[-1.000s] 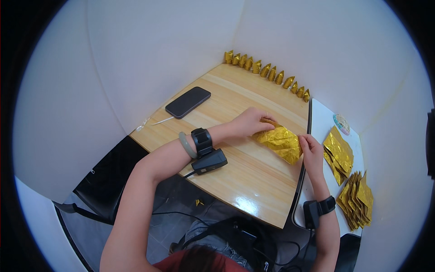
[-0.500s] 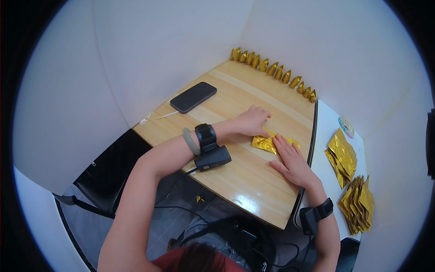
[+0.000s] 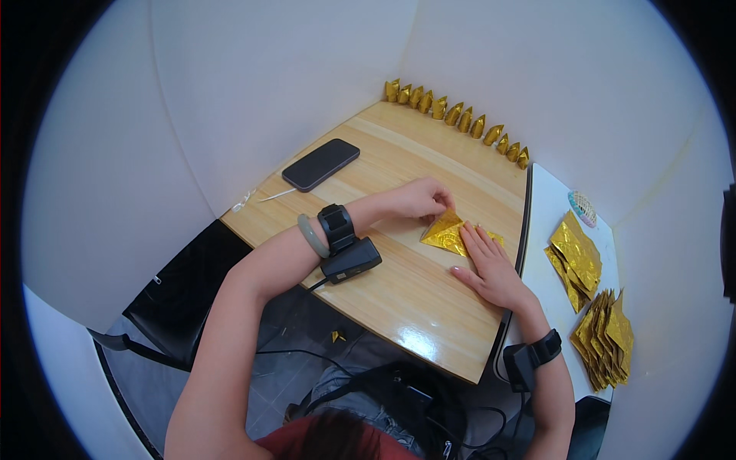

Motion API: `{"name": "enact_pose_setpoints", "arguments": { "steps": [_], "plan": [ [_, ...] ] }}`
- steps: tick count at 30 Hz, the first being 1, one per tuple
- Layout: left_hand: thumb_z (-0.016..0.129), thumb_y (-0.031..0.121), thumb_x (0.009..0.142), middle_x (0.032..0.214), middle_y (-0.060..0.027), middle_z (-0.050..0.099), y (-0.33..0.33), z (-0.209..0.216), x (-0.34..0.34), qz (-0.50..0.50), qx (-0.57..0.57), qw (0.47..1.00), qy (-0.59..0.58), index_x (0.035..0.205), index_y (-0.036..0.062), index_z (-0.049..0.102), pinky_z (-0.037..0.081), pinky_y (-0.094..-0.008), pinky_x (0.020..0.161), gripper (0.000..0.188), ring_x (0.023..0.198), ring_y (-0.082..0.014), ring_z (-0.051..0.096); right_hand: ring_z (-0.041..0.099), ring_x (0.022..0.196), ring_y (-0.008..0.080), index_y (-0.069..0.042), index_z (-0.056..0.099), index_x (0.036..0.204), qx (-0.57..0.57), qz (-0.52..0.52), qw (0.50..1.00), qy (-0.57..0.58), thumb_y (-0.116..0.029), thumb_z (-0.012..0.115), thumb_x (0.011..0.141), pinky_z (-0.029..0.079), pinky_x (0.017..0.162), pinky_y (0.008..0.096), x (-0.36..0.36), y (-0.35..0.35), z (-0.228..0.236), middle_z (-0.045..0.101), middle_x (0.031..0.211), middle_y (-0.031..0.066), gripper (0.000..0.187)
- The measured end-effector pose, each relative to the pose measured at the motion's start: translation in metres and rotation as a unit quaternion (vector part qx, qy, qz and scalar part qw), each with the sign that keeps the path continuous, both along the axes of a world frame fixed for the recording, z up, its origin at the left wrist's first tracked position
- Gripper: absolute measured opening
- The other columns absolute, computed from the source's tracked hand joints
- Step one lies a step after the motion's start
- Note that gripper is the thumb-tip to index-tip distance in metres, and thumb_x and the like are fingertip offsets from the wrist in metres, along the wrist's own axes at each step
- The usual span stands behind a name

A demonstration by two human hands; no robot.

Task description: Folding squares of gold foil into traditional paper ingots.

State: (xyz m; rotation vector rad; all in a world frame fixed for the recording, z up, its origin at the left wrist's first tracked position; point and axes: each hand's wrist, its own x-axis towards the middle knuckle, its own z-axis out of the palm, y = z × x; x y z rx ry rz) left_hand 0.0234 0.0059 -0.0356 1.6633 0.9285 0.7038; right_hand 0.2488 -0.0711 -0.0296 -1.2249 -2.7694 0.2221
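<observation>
A shiny gold paper (image 3: pixel 442 236), partly folded, on the wooden worktop (image 3: pixel 383 295)
The paper lies near the worktop's right edge. The left hand (image 3: pixel 422 199) pinches its top corner; the right hand (image 3: pixel 493 272) lies flat on it, fingers straight, gripping nothing. Small gold shapes (image 3: pixel 453 114) line the far edge; a black phone (image 3: pixel 321 165) lies by the left edge
</observation>
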Motion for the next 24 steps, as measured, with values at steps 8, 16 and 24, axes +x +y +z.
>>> {"name": "enact_pose_setpoints", "arguments": {
  "steps": [8, 16, 24],
  "plan": [
    [0.067, 0.017, 0.073, 0.077, -0.0085, 0.060, -0.022, 0.010, 0.010, -0.072, 0.244, 0.949, 0.189, 0.089, 0.0032, 0.061, 0.045, -0.0289, 0.065, 0.022, 0.073, -0.0193, 0.057, 0.015, 0.134, 0.0277, -0.002, 0.015, 0.139, -0.004, -0.076, 0.994, 0.081, -0.050, 0.047, 0.085, 0.012, 0.108, 0.0419, 0.000, 0.000, 0.000, 0.020, 0.144, 0.0162, 0.079],
    [0.069, 0.024, 0.071, 0.089, -0.0129, 0.055, -0.017, -0.002, 0.009, -0.076, 0.318, 0.924, 0.198, 0.089, 0.0047, 0.057, 0.042, -0.0319, 0.076, 0.029, 0.089, -0.0268, 0.050, 0.018, 0.134, 0.0253, -0.004, 0.015, 0.140, -0.036, 0.015, 0.999, 0.023, -0.051, 0.045, 0.085, 0.013, 0.108, 0.0441, -0.007, -0.004, 0.008, 0.021, 0.143, 0.0162, 0.078],
    [0.070, 0.025, 0.071, 0.107, -0.0141, 0.045, -0.017, -0.004, 0.007, -0.125, 0.334, 0.912, 0.200, 0.100, 0.0080, 0.054, 0.030, -0.0371, 0.092, 0.038, 0.103, -0.0305, 0.037, 0.017, 0.134, 0.0254, -0.004, 0.019, 0.139, -0.007, -0.004, 1.000, -0.006, -0.055, 0.041, 0.085, 0.014, 0.107, 0.0441, 0.002, 0.006, 0.004, 0.020, 0.144, 0.0156, 0.077]
  ]
}}
